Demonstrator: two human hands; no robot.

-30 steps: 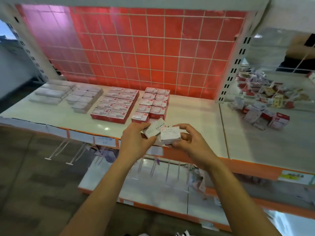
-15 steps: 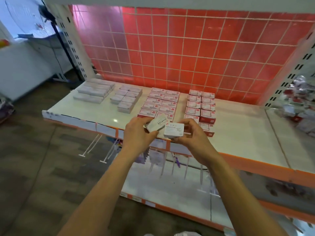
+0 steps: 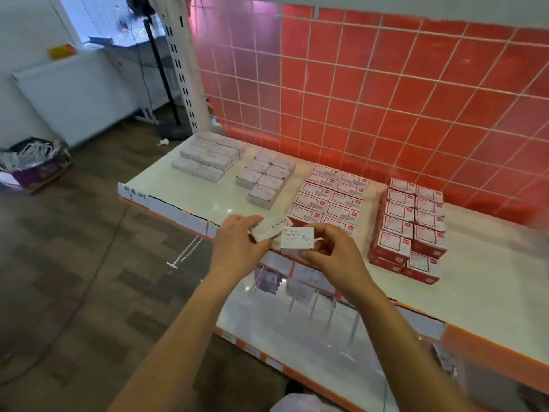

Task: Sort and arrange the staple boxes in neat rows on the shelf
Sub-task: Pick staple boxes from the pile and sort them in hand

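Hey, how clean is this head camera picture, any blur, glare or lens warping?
Head view: centre sharp, print legible on the staples box in the left hand and the paper clips box in the right hand; edges smeared, worst on the red tile wall at far right; the wide lens bows the shelf upright; pinkish glare washes the tiles near the top.

Left hand (image 3: 237, 248) hides the staples box (image 3: 273, 226) end; stacked boxes (image 3: 398, 227) carry unreadable labels.

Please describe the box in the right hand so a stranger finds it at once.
Find the white shelf before the red wall. At its front edge the right hand holds a box. It reads PAPER CLIPS; the left hand holds the STAPLES box.
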